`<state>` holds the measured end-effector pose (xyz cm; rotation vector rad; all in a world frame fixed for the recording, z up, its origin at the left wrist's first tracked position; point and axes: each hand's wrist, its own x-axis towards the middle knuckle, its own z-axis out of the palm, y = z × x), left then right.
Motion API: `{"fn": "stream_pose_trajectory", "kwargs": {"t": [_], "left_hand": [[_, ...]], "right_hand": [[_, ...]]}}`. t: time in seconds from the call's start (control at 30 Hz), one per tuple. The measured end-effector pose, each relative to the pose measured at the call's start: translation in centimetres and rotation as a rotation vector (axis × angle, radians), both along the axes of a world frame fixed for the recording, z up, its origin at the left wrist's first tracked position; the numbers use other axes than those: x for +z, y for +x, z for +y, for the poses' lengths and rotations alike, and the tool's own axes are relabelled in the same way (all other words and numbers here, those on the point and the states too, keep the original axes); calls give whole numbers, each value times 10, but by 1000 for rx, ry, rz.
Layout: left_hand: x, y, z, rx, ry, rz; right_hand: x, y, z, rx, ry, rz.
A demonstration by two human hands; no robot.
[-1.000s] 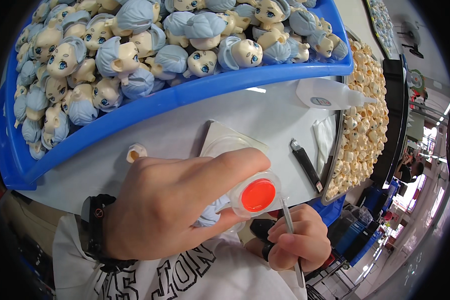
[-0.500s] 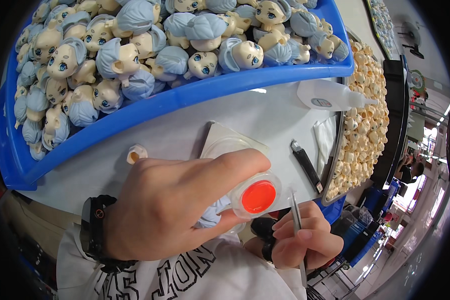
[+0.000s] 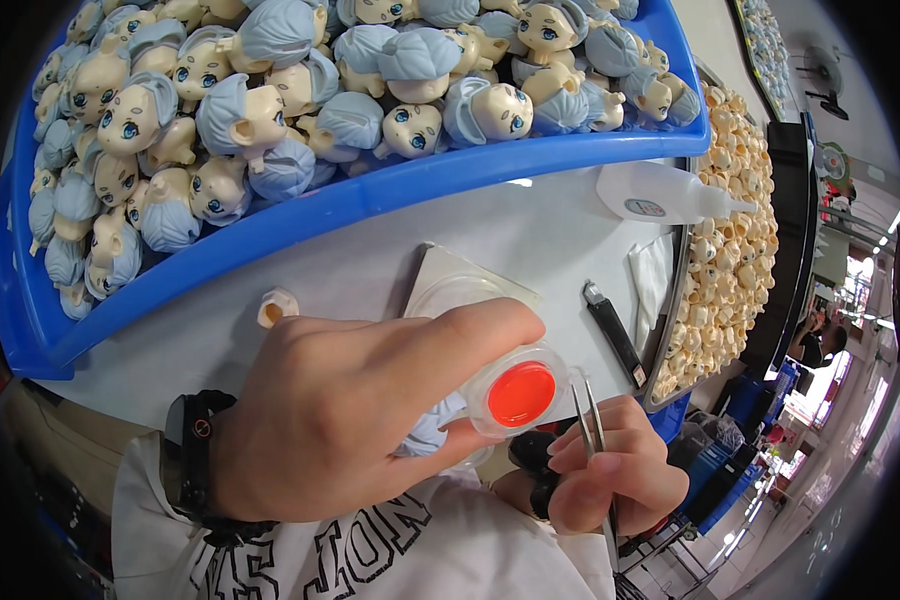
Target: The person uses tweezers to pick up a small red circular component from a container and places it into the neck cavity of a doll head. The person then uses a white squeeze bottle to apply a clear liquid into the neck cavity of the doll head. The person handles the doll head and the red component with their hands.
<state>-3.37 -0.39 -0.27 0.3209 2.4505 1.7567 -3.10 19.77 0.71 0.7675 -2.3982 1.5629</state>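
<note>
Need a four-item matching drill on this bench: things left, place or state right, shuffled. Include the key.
Column 1
1. round clear plastic cup with red-orange centre
2. slim silvery metal tweezers
3. translucent white plastic squeeze bottle
4. beige doll heads with pale-blue hair

Column 2
A. heaped in the blue plastic bin
B. in the right hand
C. lying on its side
D. in the left hand

Pairs: 1-D, 2-B, 3-C, 4-A

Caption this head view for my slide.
Left hand holding round translucent red-centred container, right hand silver metal tweezers, near blue plastic bin of blue-haired doll heads.
</note>
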Motion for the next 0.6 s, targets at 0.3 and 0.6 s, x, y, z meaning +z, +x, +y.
{"fn": "stream_pose_trajectory", "kwargs": {"t": [0.3,0.6], "left_hand": [[-1,0,0,-6,-3,16],[0,-1,0,-18,-18,13]], "right_hand": [[1,-2,-2,6,30,-14],[-5,2,-4,-69,-61,18]]}}
